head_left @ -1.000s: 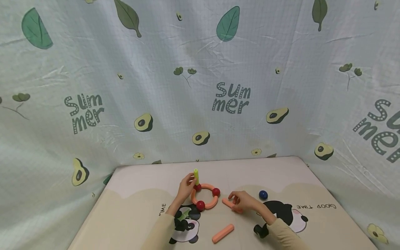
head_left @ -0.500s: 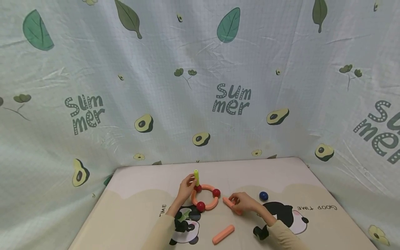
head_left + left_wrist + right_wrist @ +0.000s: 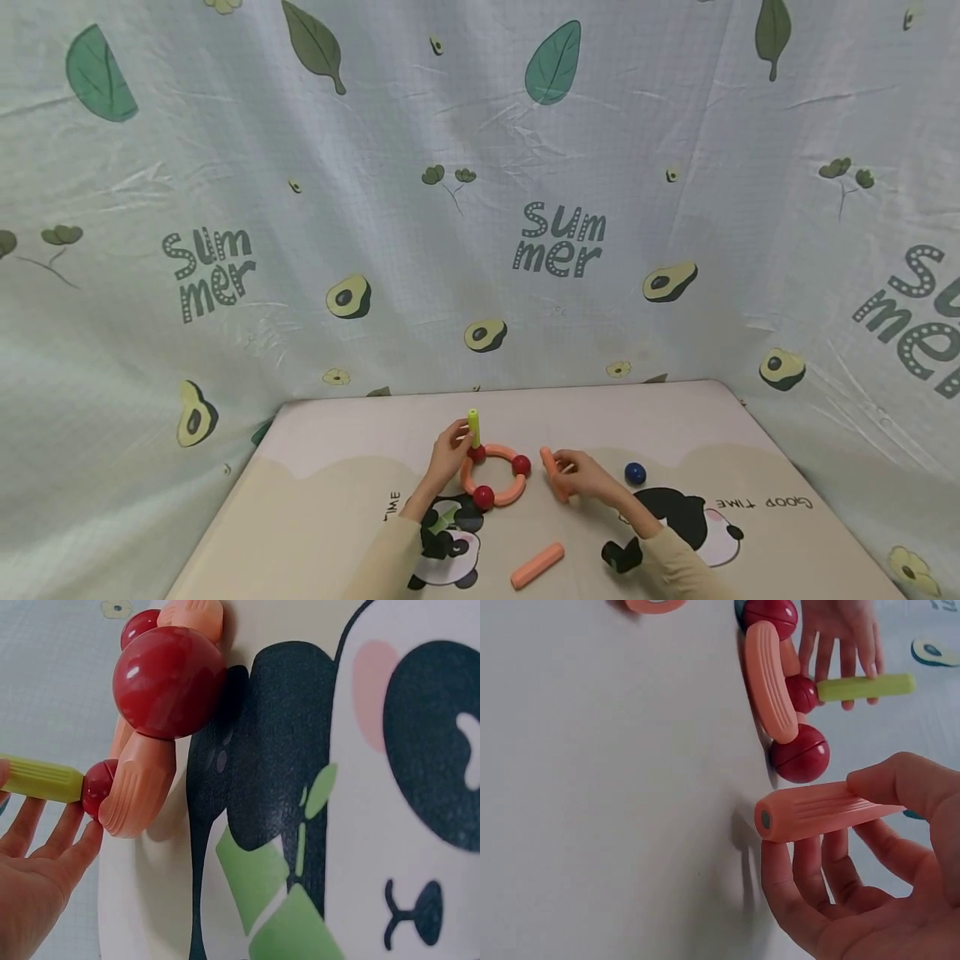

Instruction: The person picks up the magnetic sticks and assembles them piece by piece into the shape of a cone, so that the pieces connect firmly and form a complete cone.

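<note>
On the table in the head view lies a ring (image 3: 509, 494) of curved orange rods joined by three red balls, likely a magnetic building toy. A yellow-green rod (image 3: 473, 428) stands upright on the ring's far-left red ball (image 3: 95, 789). My left hand (image 3: 448, 450) pinches this rod between thumb and fingers, its fingertips close to the ball. Right of the ring, my right hand (image 3: 588, 478) holds a ridged orange rod (image 3: 817, 810), thumb on one side and fingers on the other. A grey disc shows in the rod's end in the right wrist view.
Another orange rod (image 3: 537, 566) lies nearer the front. A blue ball (image 3: 635, 474) rests right of my right hand, with a dark green piece (image 3: 621, 556) by the right sleeve. Behind the panda-printed table mat (image 3: 315, 500) hangs a printed curtain (image 3: 420, 250).
My right hand has turned the orange rod from lying slantwise to a steeper position, its far end now raised and pointing away. My left hand keeps the yellow-green rod in place.
</note>
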Action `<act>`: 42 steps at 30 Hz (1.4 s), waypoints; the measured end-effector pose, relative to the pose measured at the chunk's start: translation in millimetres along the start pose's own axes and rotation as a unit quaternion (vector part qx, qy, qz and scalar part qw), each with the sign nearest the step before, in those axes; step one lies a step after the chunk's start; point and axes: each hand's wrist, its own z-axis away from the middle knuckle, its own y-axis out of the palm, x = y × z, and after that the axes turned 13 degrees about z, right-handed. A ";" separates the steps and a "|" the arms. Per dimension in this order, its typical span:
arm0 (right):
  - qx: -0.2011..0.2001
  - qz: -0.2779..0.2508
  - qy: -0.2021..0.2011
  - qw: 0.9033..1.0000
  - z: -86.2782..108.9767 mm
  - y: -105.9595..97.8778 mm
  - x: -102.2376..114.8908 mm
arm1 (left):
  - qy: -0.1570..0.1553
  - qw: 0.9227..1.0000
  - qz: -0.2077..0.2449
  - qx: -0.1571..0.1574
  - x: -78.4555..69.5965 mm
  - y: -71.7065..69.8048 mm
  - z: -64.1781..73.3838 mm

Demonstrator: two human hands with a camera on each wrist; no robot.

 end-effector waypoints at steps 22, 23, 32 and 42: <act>-0.049 -0.091 -0.068 0.992 -16.1 3.4 8.6 | 0.000 1.000 0.006 0.005 -3.2 -1.0 1.1; -0.052 -0.094 -0.072 0.992 -16.9 3.8 9.1 | 0.000 1.000 0.005 0.006 -3.2 -1.0 1.0; -0.073 -0.119 -0.083 0.987 -15.6 3.1 29.0 | -0.004 1.000 0.011 0.005 -11.1 -0.2 1.3; -0.091 -0.110 -0.101 0.985 -13.8 0.2 46.5 | -0.013 1.000 0.005 0.004 -2.6 -0.5 -0.2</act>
